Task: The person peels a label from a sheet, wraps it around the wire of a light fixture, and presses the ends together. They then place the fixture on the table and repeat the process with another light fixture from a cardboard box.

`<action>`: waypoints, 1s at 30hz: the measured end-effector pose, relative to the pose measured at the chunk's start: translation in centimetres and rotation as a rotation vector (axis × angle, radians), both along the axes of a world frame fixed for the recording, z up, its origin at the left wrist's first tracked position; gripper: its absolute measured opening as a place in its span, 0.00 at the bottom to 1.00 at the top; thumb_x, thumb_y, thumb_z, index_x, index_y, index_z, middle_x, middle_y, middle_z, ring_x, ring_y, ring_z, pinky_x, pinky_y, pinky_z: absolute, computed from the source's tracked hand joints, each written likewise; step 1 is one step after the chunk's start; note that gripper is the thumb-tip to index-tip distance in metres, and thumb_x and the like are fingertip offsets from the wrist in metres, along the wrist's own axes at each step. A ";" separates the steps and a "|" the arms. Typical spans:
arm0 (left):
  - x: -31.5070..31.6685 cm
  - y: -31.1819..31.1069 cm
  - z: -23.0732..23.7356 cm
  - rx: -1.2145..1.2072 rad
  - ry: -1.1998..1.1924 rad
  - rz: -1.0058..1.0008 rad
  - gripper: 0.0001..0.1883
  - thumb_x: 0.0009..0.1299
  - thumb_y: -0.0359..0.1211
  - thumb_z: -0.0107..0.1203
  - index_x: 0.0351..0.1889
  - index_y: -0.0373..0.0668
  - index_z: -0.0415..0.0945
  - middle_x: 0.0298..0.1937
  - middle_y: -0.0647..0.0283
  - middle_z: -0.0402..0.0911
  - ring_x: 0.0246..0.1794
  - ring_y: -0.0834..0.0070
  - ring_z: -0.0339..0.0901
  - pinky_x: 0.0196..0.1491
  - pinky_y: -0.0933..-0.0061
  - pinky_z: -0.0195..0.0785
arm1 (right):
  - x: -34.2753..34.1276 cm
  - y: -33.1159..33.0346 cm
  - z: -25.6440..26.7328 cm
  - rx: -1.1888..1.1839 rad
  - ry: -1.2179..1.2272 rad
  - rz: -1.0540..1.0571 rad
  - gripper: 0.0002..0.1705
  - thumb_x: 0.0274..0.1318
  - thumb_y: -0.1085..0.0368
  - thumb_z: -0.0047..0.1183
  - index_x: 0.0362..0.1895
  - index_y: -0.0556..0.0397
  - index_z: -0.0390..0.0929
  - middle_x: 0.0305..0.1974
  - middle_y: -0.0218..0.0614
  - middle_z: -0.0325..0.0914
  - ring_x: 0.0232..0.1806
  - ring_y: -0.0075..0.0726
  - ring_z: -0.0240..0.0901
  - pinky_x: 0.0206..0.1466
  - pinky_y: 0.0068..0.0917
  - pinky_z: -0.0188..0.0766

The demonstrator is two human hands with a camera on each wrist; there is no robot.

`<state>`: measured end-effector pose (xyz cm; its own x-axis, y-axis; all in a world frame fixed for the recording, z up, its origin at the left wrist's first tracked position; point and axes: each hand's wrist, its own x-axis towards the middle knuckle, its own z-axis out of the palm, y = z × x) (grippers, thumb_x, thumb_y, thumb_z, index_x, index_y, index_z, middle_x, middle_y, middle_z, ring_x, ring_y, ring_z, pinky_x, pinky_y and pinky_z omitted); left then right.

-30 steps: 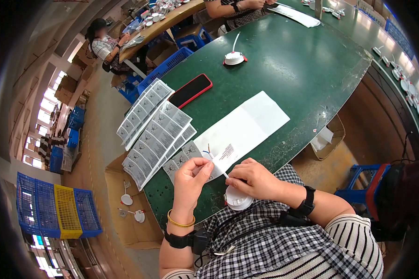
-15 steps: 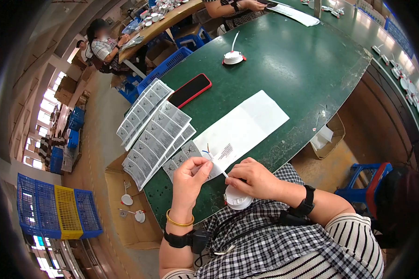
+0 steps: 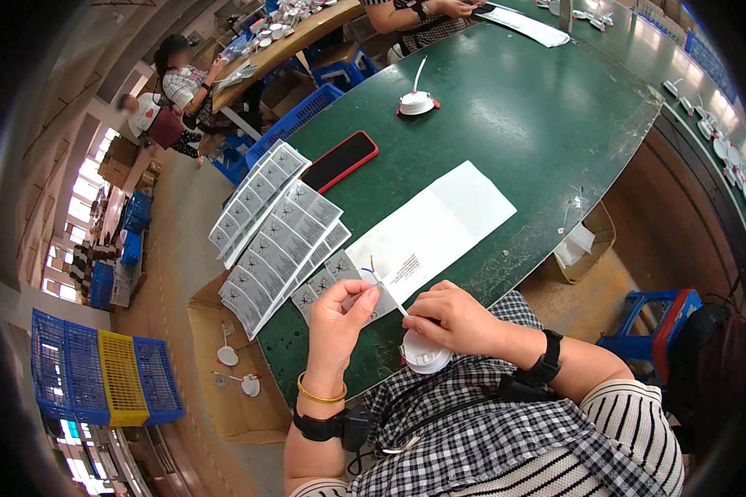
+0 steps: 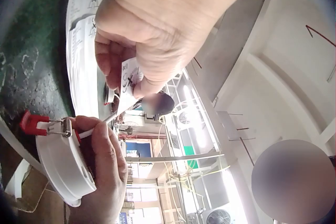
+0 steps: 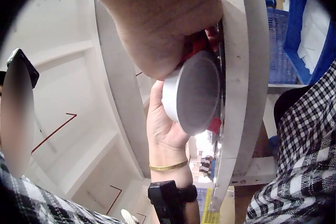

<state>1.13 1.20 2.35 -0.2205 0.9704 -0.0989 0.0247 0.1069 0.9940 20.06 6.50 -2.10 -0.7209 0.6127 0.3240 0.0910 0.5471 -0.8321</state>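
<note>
My left hand (image 3: 337,327) pinches a small printed label (image 4: 127,79) between thumb and fingers, at the white cable (image 3: 400,309) of a round downlight. Brown and blue wire ends (image 3: 371,267) stick out beyond those fingertips. The right hand (image 3: 462,321) grips the cable close to the white downlight (image 3: 425,356), which hangs beneath it at the table's near edge. A red spring clip (image 4: 34,124) shows on the lamp's side in the left wrist view. In the right wrist view the lamp's round face (image 5: 198,94) is visible, while the right fingertips are mostly hidden.
Sheets of grey labels (image 3: 282,240) lie left on the green table (image 3: 522,108), beside a white backing sheet (image 3: 448,219). Farther back are a red-edged phone (image 3: 340,161) and another downlight (image 3: 416,103). A cardboard box (image 3: 211,331) stands below on the left.
Both hands, the label and the downlight stay almost still. In the left background, another person has come into view beside the seated one.
</note>
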 end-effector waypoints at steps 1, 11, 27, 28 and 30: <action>0.0 0.0 0.0 -0.011 0.003 -0.003 0.08 0.66 0.30 0.58 0.38 0.34 0.76 0.34 0.68 0.79 0.33 0.88 0.73 0.35 0.87 0.65 | 0.0 0.0 0.0 0.003 0.004 -0.004 0.12 0.57 0.61 0.50 0.29 0.54 0.79 0.26 0.34 0.76 0.29 0.37 0.72 0.46 0.32 0.63; 0.1 0.0 0.2 -0.007 0.012 -0.003 0.08 0.66 0.30 0.58 0.39 0.34 0.76 0.35 0.68 0.79 0.34 0.87 0.73 0.36 0.87 0.65 | 0.0 0.0 -0.2 -0.001 0.001 -0.003 0.12 0.57 0.61 0.49 0.29 0.54 0.80 0.26 0.34 0.76 0.30 0.37 0.71 0.46 0.31 0.62; 0.6 0.1 0.4 0.010 0.053 0.015 0.07 0.66 0.29 0.57 0.36 0.34 0.76 0.32 0.70 0.77 0.32 0.89 0.71 0.34 0.88 0.63 | 0.0 0.0 -0.1 0.013 0.011 -0.019 0.11 0.57 0.61 0.50 0.29 0.54 0.79 0.25 0.34 0.76 0.30 0.38 0.72 0.46 0.32 0.63; 0.6 0.1 0.4 0.014 0.052 0.019 0.07 0.66 0.29 0.57 0.36 0.34 0.76 0.32 0.70 0.77 0.31 0.89 0.71 0.33 0.88 0.63 | 0.0 0.0 0.0 0.009 0.010 -0.020 0.11 0.56 0.61 0.50 0.29 0.54 0.79 0.25 0.34 0.76 0.30 0.38 0.72 0.46 0.32 0.63; 0.5 0.1 0.2 0.010 0.052 0.022 0.07 0.66 0.29 0.57 0.36 0.34 0.76 0.32 0.70 0.77 0.31 0.89 0.71 0.33 0.88 0.63 | 0.0 -0.1 0.1 0.005 0.008 -0.022 0.11 0.56 0.61 0.50 0.29 0.54 0.79 0.25 0.35 0.76 0.30 0.38 0.72 0.46 0.32 0.63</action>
